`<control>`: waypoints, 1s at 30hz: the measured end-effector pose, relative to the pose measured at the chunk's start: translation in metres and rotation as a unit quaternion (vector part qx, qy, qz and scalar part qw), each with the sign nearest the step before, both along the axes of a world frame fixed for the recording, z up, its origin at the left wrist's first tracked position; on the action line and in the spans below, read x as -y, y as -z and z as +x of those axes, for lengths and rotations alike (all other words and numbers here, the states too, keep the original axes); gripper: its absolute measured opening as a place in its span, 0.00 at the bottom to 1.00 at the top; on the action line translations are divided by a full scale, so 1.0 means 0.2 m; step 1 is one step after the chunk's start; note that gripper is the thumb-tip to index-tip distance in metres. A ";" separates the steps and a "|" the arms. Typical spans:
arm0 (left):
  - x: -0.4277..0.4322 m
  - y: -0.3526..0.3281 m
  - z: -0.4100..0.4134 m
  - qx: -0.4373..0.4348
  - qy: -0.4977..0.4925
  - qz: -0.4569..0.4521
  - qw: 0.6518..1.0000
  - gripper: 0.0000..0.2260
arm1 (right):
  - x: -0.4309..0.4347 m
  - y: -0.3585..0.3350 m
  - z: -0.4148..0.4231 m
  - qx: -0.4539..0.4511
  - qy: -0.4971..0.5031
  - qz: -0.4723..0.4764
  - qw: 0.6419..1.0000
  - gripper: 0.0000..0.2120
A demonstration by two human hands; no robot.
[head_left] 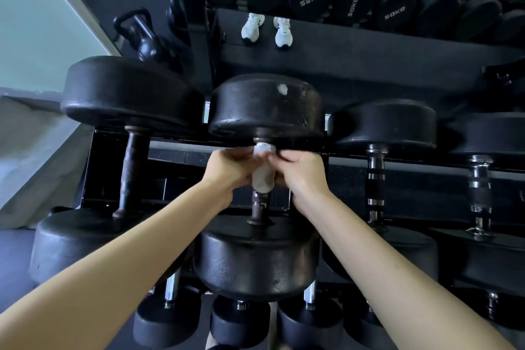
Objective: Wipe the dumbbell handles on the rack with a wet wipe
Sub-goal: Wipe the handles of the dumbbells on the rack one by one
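From the head camera, your wet wipe is wrapped round the handle of the middle dumbbell on the rack. It covers the far part of the bar, right up against the far weight.

Your left hand and right hand meet on it from either side, the fingers of both curled round the wipe and pinching it to the bar. Neither hand is nearer than the other; they sit level, touching or almost touching above the bar.

What matters is the bar's long axis: it runs straight away from you, from the near weight to the far one. The uncovered stretch of handle lies on your side of the grip, between your hands and the near weight, and it looks dull and rusty. So the stroke probably has to come back toward you along the bar, not sideways.

The dark handle to the left and the chrome handle to the right lie parallel, well apart from your hands.
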State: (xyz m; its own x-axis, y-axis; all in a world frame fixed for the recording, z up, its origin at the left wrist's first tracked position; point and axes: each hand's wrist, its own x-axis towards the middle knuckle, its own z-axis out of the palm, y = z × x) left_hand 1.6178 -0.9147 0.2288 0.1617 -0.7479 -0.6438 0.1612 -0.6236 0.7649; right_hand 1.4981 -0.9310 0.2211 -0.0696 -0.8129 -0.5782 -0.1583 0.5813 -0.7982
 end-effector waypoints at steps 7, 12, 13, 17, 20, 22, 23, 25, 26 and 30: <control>0.00 0.05 0.05 0.085 0.096 0.004 0.992 0.09 | -0.04 -0.02 -0.03 0.007 -0.040 0.029 0.999 0.07; -0.09 0.04 0.09 0.164 0.213 0.026 0.963 0.09 | -0.14 -0.02 -0.08 -0.023 -0.132 0.039 0.990 0.09; -0.08 0.04 0.09 0.162 0.206 0.025 0.965 0.09 | -0.11 -0.03 -0.08 -0.029 -0.130 0.035 0.991 0.09; 0.05 0.04 0.05 0.112 0.092 0.005 0.989 0.11 | 0.05 -0.01 -0.01 -0.030 -0.053 -0.006 0.998 0.08; 0.08 0.03 0.04 0.131 0.108 -0.017 0.985 0.10 | 0.05 0.00 0.00 -0.008 -0.040 0.006 0.999 0.09; 0.04 0.02 0.06 0.159 0.158 -0.023 0.974 0.11 | 0.00 0.00 -0.02 -0.015 -0.056 0.001 0.998 0.10; 0.01 0.02 0.06 0.173 0.186 -0.014 0.967 0.11 | -0.04 0.00 -0.04 -0.019 -0.069 0.008 0.997 0.10; -0.06 0.02 0.07 0.204 0.238 0.008 0.950 0.12 | -0.12 -0.01 -0.06 -0.019 -0.102 0.045 0.994 0.12; -0.09 0.03 0.08 0.221 0.266 0.014 0.938 0.13 | -0.15 -0.02 -0.08 -0.026 -0.122 0.060 0.990 0.14; -0.13 0.04 0.11 0.251 0.370 0.007 0.894 0.21 | -0.19 -0.01 -0.11 -0.091 -0.225 0.052 0.969 0.20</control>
